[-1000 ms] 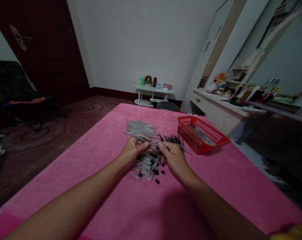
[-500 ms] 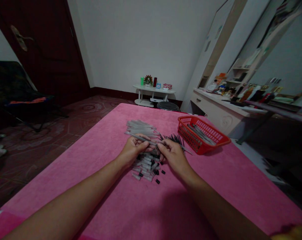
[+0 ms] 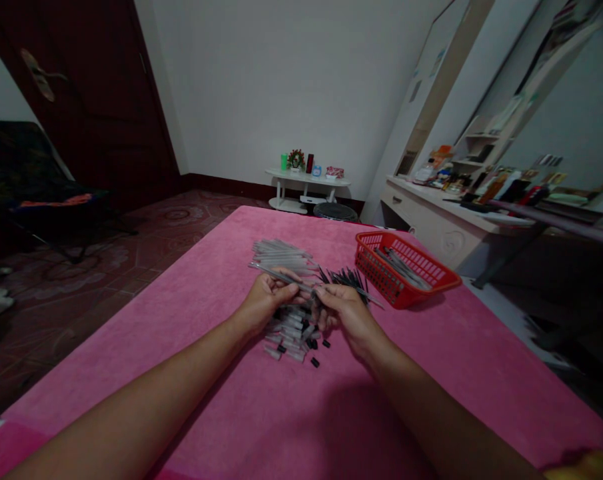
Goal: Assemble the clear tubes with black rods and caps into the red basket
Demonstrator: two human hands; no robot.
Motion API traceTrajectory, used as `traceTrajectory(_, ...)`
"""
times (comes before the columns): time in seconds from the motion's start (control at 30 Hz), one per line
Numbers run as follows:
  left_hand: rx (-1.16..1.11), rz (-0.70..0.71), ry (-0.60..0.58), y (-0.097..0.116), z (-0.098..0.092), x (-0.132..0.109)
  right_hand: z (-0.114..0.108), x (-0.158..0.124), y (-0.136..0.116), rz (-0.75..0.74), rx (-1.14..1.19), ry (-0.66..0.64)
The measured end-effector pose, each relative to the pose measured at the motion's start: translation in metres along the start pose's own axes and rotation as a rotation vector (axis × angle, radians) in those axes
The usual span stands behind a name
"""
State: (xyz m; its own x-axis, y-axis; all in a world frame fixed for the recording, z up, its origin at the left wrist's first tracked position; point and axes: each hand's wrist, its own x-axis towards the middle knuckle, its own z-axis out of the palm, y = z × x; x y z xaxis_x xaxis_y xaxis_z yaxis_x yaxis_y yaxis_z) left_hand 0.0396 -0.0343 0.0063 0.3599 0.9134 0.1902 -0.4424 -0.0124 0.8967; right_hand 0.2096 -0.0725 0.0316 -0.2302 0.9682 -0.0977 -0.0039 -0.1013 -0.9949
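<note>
My left hand (image 3: 265, 300) is closed around a thin clear pen barrel (image 3: 276, 274) that sticks out up and to the left. My right hand (image 3: 342, 308) is pinched at the barrel's right end, holding a small part I cannot make out. Both hands meet over a heap of short clear pen parts and small black caps (image 3: 294, 335) on the pink cloth (image 3: 191, 320). Behind the hands lie a pile of clear barrels (image 3: 281, 257) and a bunch of black refills (image 3: 348, 278).
A red plastic basket (image 3: 402, 268) with several assembled pens stands at the right of the table. Beyond it is a dressing table (image 3: 441, 220) with bottles. A small white shelf (image 3: 306, 187) stands by the far wall, a dark door and a chair at left.
My right hand has drawn slightly left, closing up against the left hand at the barrel's end. The left hand has stayed in place.
</note>
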Motion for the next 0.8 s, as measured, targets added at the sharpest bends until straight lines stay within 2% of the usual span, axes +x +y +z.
traceTrajectory(0.1, 0.017, 0.035, 0.008, 0.002, -0.001, 0.001, -0.002, 0.000, -0.001, 0.052, 0.009, -0.045)
traceTrajectory(0.17, 0.018, 0.066, 0.039, 0.003, -0.003, 0.002, -0.004, 0.001, 0.000, 0.031, -0.054, -0.057)
traceTrajectory(0.23, 0.005, 0.079, 0.084, 0.004, -0.005, 0.004, -0.008, 0.001, 0.002, -0.044, -0.217, -0.080)
traceTrajectory(0.4, -0.042, 0.079, 0.185, 0.006, -0.010, 0.007, -0.015, 0.000, 0.007, -0.308, -0.826, -0.104)
traceTrajectory(0.5, -0.050, 0.081, 0.180, 0.006, -0.011, 0.008, -0.014, -0.003, 0.008, -0.357, -0.976, -0.103)
traceTrajectory(0.63, 0.004, 0.088, 0.184, 0.009, -0.012, 0.008, -0.013, -0.004, 0.005, -0.365, -0.999, -0.087)
traceTrajectory(0.73, 0.162, 0.124, 0.218, 0.010, -0.013, 0.009, -0.021, -0.001, -0.003, -0.337, -0.889, -0.046)
traceTrajectory(0.8, 0.293, 0.177, 0.232, 0.009, -0.014, 0.010, -0.030, 0.002, -0.010, -0.336, -0.801, 0.033)
